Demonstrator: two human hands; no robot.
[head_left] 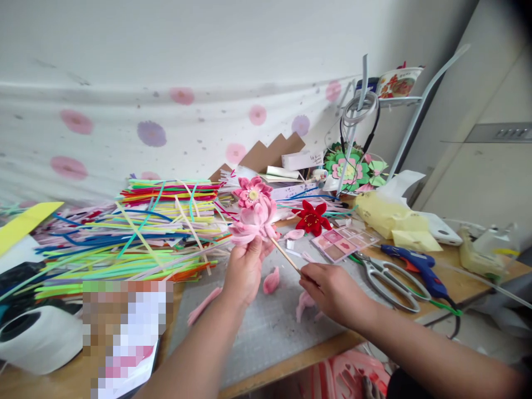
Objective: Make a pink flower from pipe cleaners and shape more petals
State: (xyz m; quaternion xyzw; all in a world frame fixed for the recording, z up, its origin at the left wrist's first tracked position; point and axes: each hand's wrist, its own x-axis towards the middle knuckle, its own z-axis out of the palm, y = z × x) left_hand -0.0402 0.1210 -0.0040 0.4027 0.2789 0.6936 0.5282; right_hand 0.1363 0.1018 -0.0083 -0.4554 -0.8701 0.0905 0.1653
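A pale pink fuzzy flower (255,221) is pinched in my left hand (245,271), held up over the grey cutting mat (257,338). My right hand (326,288) grips a thin wooden stick (286,255) whose far end meets the flower's lower right petals; I cannot tell what its tip is like. A deeper pink flower (253,192) with a yellowish centre shows just above the held one. Loose pink petals (271,280) lie on the mat, one group (305,305) partly behind my right hand. A red flower (312,218) and a makeup palette (344,242) are beyond.
Bundles of coloured pipe cleaners (166,221) cover the table's left and back. Scissors (393,282) and a blue glue gun (419,266) lie at right. A white roll (41,338) stands front left beside a blurred-out area. A rack (403,102) rises behind.
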